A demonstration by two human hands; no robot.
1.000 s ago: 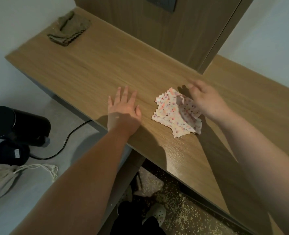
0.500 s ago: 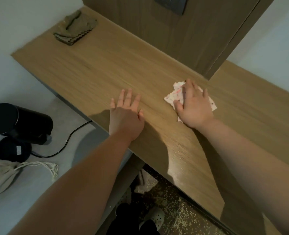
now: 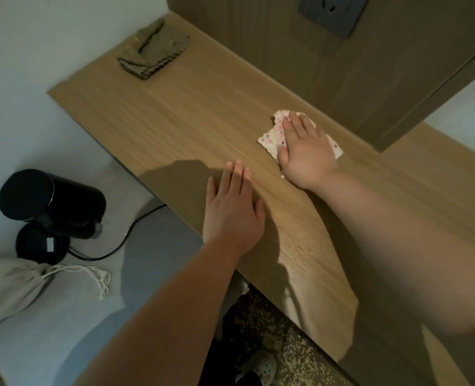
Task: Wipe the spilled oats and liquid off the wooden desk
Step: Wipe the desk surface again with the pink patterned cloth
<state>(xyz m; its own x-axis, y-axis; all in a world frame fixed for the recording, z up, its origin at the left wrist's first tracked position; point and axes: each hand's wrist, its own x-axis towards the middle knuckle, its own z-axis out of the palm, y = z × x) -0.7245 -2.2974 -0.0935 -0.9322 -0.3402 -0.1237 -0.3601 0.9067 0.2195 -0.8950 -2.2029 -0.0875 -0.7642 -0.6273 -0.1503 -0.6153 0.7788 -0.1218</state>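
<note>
Fingers (image 3: 289,129) of right hand (image 3: 307,154), straight, press cloth (image 3: 269,139).

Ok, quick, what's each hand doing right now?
Left hand: open, flat on the wooden desk, holding nothing.
Right hand: open, pressing the dotted cloth flat.

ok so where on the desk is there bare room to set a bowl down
The widest bare patch of the wooden desk lies between the brown cloth at the far left corner and the left hand. It is crowded by the wall panel, where the right hand presses the patterned cloth.
</note>
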